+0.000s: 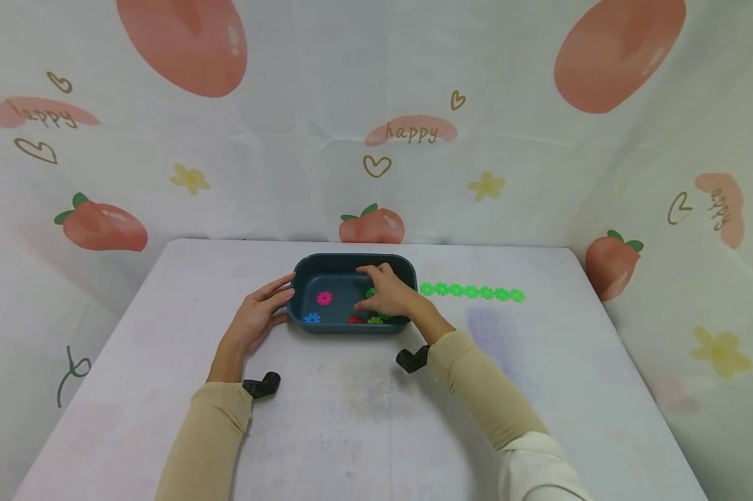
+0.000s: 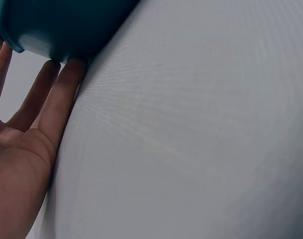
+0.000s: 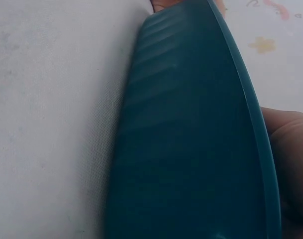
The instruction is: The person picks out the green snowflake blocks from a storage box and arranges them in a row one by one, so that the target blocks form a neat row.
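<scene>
A dark teal plastic tub [image 1: 351,328] stands near the back of the table with several flower-shaped discs in it. A pink disc [image 1: 323,298] lies towards its left, above a blue disc [image 1: 312,318]. My left hand [image 1: 255,316] touches the tub's left end with extended fingers; the left wrist view has the fingertips against the tub's outer wall [image 2: 66,30]. Over the rim reaches my right hand [image 1: 389,292], thumb and forefinger spread apart above green discs, a red disc [image 1: 354,320] nearby. In the right wrist view the tub's side hides its fingertips.
To the right of the tub, a row of several bright green flower discs [image 1: 472,292] lies on the white table [image 1: 351,424]. A printed cloth backdrop [image 1: 289,181] hangs behind the table and along its sides. Each wrist carries a small black device.
</scene>
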### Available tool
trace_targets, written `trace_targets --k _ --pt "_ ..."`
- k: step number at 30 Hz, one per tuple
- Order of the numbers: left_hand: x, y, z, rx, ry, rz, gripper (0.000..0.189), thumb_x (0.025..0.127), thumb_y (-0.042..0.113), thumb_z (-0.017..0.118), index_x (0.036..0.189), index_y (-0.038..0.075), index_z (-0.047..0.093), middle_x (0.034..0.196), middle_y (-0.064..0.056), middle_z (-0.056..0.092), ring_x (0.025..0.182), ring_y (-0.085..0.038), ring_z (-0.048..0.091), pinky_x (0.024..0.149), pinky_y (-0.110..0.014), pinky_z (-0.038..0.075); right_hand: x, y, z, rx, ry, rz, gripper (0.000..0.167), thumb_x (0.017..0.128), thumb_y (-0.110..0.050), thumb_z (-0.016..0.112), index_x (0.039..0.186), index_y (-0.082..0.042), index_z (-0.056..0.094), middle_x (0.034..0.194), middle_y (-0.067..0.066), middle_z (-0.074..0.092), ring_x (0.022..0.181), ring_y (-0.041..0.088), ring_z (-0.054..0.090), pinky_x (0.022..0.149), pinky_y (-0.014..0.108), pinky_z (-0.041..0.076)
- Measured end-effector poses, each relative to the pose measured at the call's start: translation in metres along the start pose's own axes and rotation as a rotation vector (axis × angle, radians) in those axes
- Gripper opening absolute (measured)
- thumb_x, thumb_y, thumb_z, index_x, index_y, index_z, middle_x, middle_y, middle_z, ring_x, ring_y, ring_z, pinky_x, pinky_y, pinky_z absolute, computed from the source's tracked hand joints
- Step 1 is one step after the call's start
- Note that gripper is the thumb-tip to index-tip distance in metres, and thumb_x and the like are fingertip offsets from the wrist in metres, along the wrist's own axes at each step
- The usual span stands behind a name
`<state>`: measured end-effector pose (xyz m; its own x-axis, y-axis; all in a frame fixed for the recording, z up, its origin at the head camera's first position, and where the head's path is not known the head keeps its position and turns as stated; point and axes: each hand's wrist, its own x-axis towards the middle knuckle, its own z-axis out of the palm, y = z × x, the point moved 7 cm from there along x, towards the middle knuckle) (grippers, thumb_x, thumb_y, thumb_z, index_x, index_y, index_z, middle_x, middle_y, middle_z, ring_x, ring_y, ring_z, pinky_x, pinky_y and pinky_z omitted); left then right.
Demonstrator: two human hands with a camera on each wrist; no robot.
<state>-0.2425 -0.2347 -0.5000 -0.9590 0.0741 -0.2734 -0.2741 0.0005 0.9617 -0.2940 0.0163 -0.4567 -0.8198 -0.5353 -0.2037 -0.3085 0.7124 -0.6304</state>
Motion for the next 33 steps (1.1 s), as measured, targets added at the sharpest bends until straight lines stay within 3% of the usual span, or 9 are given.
trace_targets --k 11,19,25,33 --pt "0.010 -0.008 -0.007 -0.014 0.013 0.011 0.060 0.100 0.036 0.066 0.155 0.023 0.046 0.145 -0.003 0.053 0.116 -0.005 0.060 0.088 -0.024 0.059 0.000 -0.005 0.001 0.039 -0.022 -0.011 0.081 0.090 -0.033 0.079 0.157 -0.015 0.038 0.151 0.020 0.037 0.138 0.030 0.042 0.112 0.052 0.045" --pt "0.008 -0.009 -0.005 0.004 0.011 -0.008 0.060 0.101 0.037 0.064 0.156 0.024 0.044 0.159 -0.009 0.042 0.119 -0.005 0.057 0.089 -0.022 0.058 0.007 -0.009 0.010 0.082 -0.030 -0.042 0.078 0.088 -0.022 0.081 0.155 -0.014 0.041 0.145 0.017 0.043 0.130 0.027 0.049 0.108 0.045 0.049" --pt "0.004 -0.006 -0.003 0.007 0.018 0.000 0.061 0.099 0.040 0.066 0.155 0.024 0.046 0.157 -0.010 0.044 0.119 -0.006 0.058 0.089 -0.022 0.058 0.011 -0.012 0.014 0.188 -0.041 -0.050 0.076 0.089 -0.016 0.080 0.155 -0.011 0.041 0.143 0.020 0.043 0.127 0.030 0.059 0.105 0.043 0.051" --pt "0.006 -0.007 -0.003 -0.002 0.015 -0.006 0.061 0.099 0.040 0.067 0.154 0.025 0.046 0.159 -0.010 0.043 0.120 -0.006 0.059 0.090 -0.023 0.058 0.026 -0.011 0.022 0.159 -0.007 -0.058 0.070 0.089 -0.011 0.079 0.150 -0.008 0.047 0.138 0.019 0.055 0.122 0.030 0.060 0.107 0.043 0.051"
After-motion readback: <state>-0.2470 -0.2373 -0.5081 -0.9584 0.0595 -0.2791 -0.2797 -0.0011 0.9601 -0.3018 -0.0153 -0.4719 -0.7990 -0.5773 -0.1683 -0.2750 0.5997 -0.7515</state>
